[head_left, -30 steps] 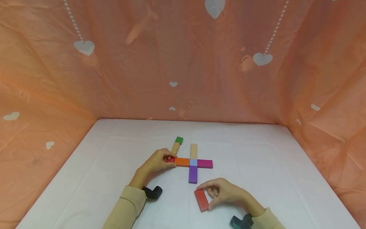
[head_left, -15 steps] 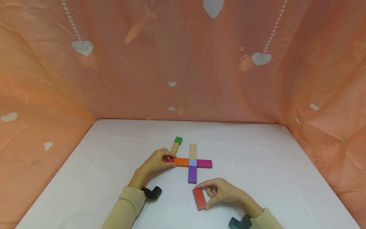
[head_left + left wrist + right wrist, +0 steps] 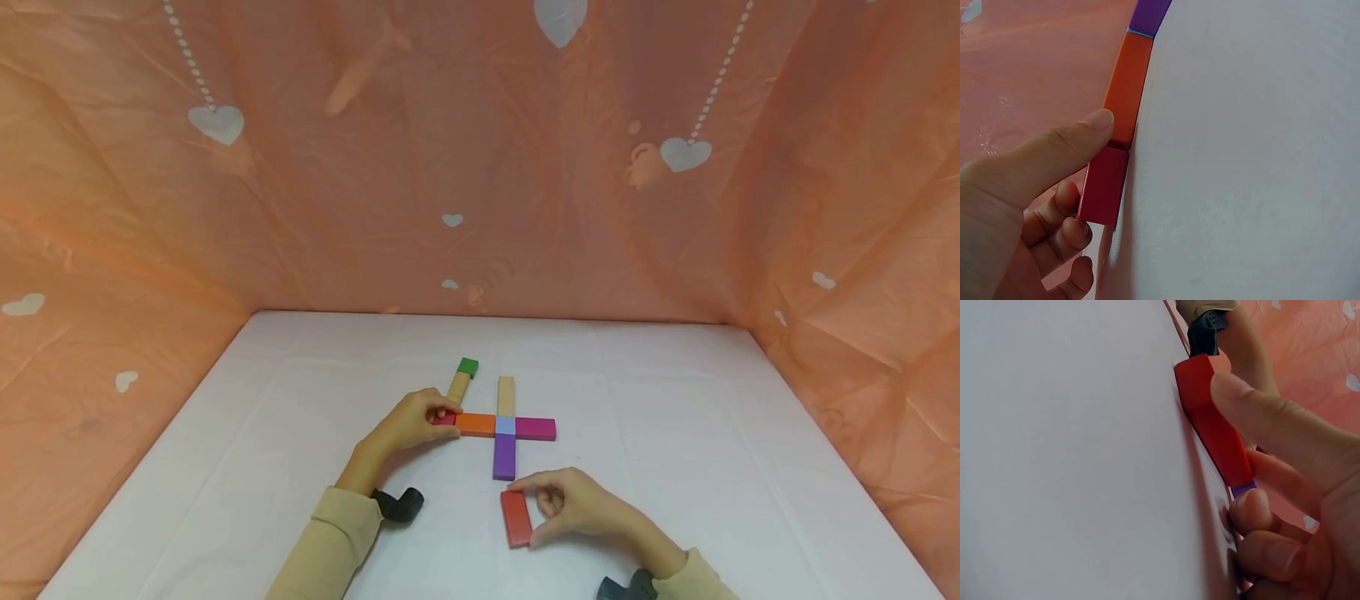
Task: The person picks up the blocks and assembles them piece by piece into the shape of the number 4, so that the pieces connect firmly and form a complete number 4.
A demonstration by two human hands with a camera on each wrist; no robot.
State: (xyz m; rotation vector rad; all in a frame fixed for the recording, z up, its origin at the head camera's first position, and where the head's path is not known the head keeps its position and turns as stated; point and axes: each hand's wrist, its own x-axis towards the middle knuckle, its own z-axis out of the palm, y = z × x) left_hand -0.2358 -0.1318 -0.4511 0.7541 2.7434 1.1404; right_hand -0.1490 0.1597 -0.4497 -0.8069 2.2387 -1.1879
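Observation:
With thumb and forefinger my left hand [image 3: 411, 419] pinches the left end of an orange wooden block [image 3: 477, 425] lying flat. A crimson block [image 3: 1107, 187] butts against that end, partly under my fingers in the head view; other fingers curl beside it. At the orange block's right end is a light blue square [image 3: 506, 426], with a purple block [image 3: 504, 457] in front, a magenta block [image 3: 536, 429] to the right and a plain wood block [image 3: 506, 396] behind. Just in front of the purple block, my right hand [image 3: 581, 504] holds a red block [image 3: 516, 519] by its ends.
Another plain wood block [image 3: 458, 387] slants back from behind my left hand, with a green piece [image 3: 468, 367] at its far end. White cloth [image 3: 315, 367] covers the table. An orange curtain [image 3: 480, 167] with hearts encloses the back and sides.
My right hand has slid the red block a little left and toward the purple block, and the block stands straighter in line with it. My left hand stays in place.

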